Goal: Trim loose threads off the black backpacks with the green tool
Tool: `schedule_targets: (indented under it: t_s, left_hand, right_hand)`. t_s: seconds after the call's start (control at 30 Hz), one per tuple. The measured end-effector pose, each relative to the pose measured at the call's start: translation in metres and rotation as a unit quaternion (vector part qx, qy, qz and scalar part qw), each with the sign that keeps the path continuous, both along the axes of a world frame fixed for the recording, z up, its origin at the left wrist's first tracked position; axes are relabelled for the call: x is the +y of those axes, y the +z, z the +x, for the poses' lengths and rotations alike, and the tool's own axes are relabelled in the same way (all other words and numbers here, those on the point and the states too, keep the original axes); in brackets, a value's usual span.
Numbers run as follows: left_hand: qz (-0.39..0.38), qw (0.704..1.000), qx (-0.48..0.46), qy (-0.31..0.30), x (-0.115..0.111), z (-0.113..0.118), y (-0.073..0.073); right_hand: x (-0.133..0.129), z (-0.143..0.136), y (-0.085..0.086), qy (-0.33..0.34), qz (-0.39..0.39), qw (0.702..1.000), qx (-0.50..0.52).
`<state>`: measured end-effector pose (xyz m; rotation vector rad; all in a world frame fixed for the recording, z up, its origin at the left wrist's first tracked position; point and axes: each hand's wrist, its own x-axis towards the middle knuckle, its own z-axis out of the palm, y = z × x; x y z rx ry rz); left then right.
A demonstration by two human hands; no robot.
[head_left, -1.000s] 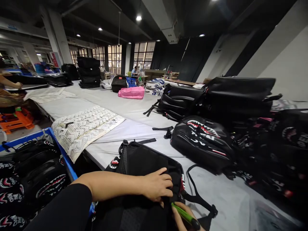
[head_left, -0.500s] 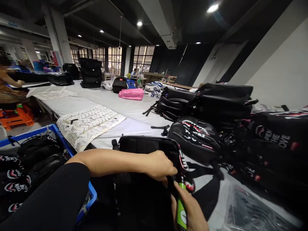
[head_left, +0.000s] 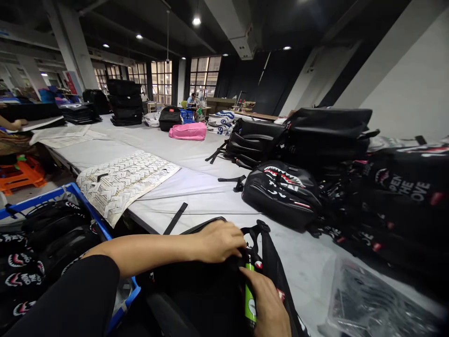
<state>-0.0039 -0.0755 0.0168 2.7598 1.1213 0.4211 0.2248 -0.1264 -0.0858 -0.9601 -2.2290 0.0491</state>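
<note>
A black backpack [head_left: 206,290] lies directly in front of me, with its straps lying to the right. My left hand [head_left: 220,241] reaches across it from the left, fingers bent and closed on the black fabric near its upper right edge. In my right hand [head_left: 268,304] is a slim green tool [head_left: 249,292] with dark ends, held upright beside the bag's right side. The tool's tip is close to the left fingertips. I cannot make out exactly which strap or edge the left fingers pinch.
At left stands a blue crate [head_left: 75,189] filled with printed black bags. A patterned sheet [head_left: 129,180] overhangs the white table's edge. Black backpacks [head_left: 280,192] are piled at right, and a clear plastic bag [head_left: 372,304] lies nearer. Another person's arm [head_left: 14,124] shows far left.
The backpack has turned and tilted, its open inside no longer showing and a strap now standing out at right. Both hands and the green tool have shifted slightly left.
</note>
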Motion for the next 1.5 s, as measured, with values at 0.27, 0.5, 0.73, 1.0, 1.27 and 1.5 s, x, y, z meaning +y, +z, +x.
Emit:
schedule_targets:
  t_s: [0.27,0.5,0.73,1.0,1.27,1.5]
  left_hand:
    - [-0.150,0.971,0.165,0.083,0.060,0.008,-0.006]
    - [-0.096,0.970,0.221,0.046,0.063,0.022,-0.040]
    - [0.002,0.983,0.182,-0.033,0.052,0.022,-0.056]
    - [0.020,0.980,0.197,-0.004,0.047,0.026,-0.059]
    - [0.021,0.975,0.219,0.008,0.044,0.031,-0.056]
    - [0.026,0.982,0.186,0.008,0.042,0.028,-0.059]
  right_hand:
    - [0.010,-0.031,0.002,0.015,-0.029,0.994,0.107]
    - [0.000,-0.032,0.001,0.043,-0.054,0.991,0.117]
    - [0.000,-0.034,-0.014,0.042,-0.061,0.985,0.156]
    - [-0.013,-0.018,-0.006,0.043,-0.131,0.984,0.115]
    - [-0.024,-0.013,-0.003,-0.068,-0.281,0.937,0.196]
    - [-0.004,-0.007,0.025,-0.099,-0.319,0.936,0.111]
